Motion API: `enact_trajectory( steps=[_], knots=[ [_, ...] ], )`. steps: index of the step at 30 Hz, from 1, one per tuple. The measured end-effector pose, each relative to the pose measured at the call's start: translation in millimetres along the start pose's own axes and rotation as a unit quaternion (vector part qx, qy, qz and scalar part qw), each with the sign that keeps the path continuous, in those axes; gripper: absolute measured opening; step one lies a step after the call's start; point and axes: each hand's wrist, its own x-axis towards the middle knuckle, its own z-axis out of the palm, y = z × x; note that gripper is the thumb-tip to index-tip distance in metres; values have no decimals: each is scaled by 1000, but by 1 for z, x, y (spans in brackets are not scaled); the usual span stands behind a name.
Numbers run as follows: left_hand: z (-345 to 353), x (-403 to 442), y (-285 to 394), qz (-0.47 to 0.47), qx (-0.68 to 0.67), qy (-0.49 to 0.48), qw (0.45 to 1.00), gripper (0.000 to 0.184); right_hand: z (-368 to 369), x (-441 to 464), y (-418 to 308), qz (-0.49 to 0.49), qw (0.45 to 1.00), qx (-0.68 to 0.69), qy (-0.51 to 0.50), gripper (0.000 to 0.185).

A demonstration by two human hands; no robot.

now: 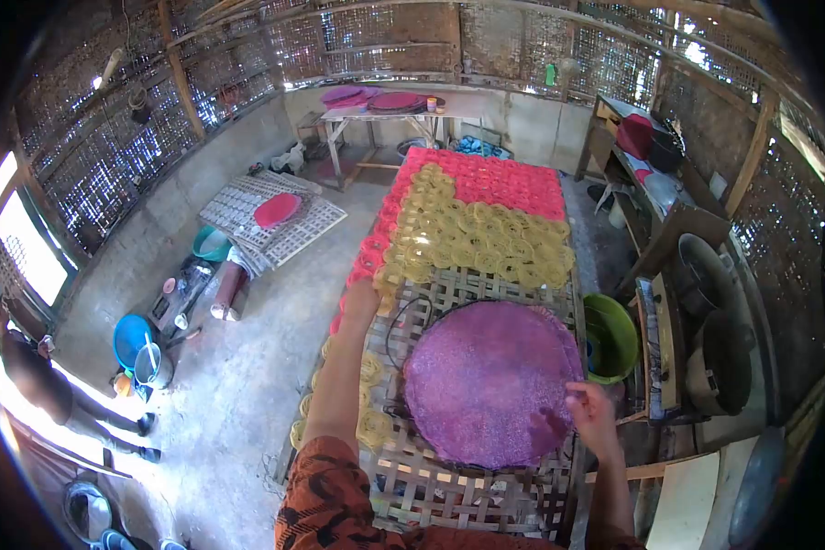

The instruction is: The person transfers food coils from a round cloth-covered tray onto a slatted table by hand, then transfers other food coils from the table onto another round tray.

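Purple round sheet [493,385] lies on the lattice worktop [412,497], lower centre of the frame; the right hand [593,417] has a part-open grip beside it. The left hand [363,298] meets yellow coils [414,257], its grip unclear.

Left arm reaching far, nearly straight, bare left forearm [336,385] running up from the sleeve [325,495]. Left hand [364,297] at the far end, back of hand up; fingers too small and blurred to read, grip unclear. Right arm bent more, right forearm [612,495] angled far and slightly left. Right hand [592,414] nearer than the left, fingers partly bent, tips pointing left, slightly apart. Hands well apart.
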Motion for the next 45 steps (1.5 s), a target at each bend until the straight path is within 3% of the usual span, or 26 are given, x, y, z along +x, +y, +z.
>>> enact_trajectory(
  steps=[3, 5, 9, 12, 13, 14, 15, 17, 21, 23, 24, 25, 27, 28, 30, 31, 34, 36, 37, 38, 39, 40, 41, 43, 45],
  knots=[
    [-38, -16, 18, -46, 8, -31, 998, 33, 38, 3, -40, -164, 962, -186, -116, 34],
    [-91, -33, 38, -71, -19, 35, 997, 38, 68, -10, -46, -246, 901, -295, -203, 37],
    [-120, -69, 20, -29, -135, 104, 985, 40, 94, -20, -14, -228, 897, -301, -231, 34],
    [-124, -106, 17, 11, -189, 42, 981, 40, 87, -13, 3, -217, 919, -210, -254, 27],
    [-132, -124, 29, 6, -209, 26, 978, 37, 82, -7, -3, -63, 965, -101, -232, 23],
    [-135, -139, 42, 1, -229, 12, 973, 35, 77, -3, -6, 92, 975, 12, -202, 21],
    [-130, -152, 50, 2, -231, 15, 973, 35, 75, 3, 5, 90, 975, 10, -201, 21],
    [-115, -180, 66, -4, -299, -47, 953, 42, 72, 20, 37, 151, 956, 211, -136, 14],
    [-82, -231, 121, 7, -435, -72, 898, 55, 73, 18, 23, 151, 951, 236, -128, 15],
    [-75, -258, 149, 30, -419, -29, 907, 70, 79, 15, 27, 55, 984, 117, -121, 16],
    [-74, -268, 155, 102, -271, 29, 957, 83, 79, 17, 30, 59, 984, 119, -121, 16],
    [-73, -279, 160, 102, -270, 26, 957, 83, 79, 25, 32, 25, 989, 128, -69, 17],
    [-86, -297, 175, 67, -70, -36, 995, 91, 73, 44, 45, 11, 989, 145, 24, 19],
    [-70, -298, 167, 48, -121, -28, 991, 94, 67, 58, 54, 29, 986, 152, 65, 19],
    [-73, -300, 167, 47, -84, -63, 993, 90, 49, 78, 75, 127, 950, 268, 95, 15],
    [-73, -300, 166, 44, -48, -95, 993, 86, 34, 80, 70, 127, 950, 269, 99, 15],
    [-74, -303, 179, 52, 15, -95, 994, 72, -7, 85, 48, 81, 924, 327, 181, 14],
    [-70, -299, 193, 52, 40, -83, 994, 68, -29, 79, 34, -40, 930, 308, 195, 17],
    [-54, -290, 194, 109, -74, -21, 991, 67, -41, 74, 25, -38, 930, 307, 198, 17],
    [-46, -284, 198, 164, -188, 41, 968, 66, -53, 68, 12, -106, 947, 238, 186, 16],
    [-47, -281, 216, 167, -189, 39, 967, 66, -63, 57, -1, -176, 955, 166, 172, 16],
    [-48, -277, 246, 125, -374, -11, 919, 67, -74, 40, -19, -177, 954, 165, 177, 16],
    [-51, -276, 278, 78, -544, -61, 833, 69, -85, 20, -42, -193, 945, 201, 169, 15],
    [-79, -299, 348, 107, -574, -75, 808, 71, -109, -18, -69, -207, 935, 233, 167, 14],
    [-97, -331, 398, 136, -604, -101, 779, 73, -131, -58, -73, -159, 930, 311, 115, 12]
  ],
)
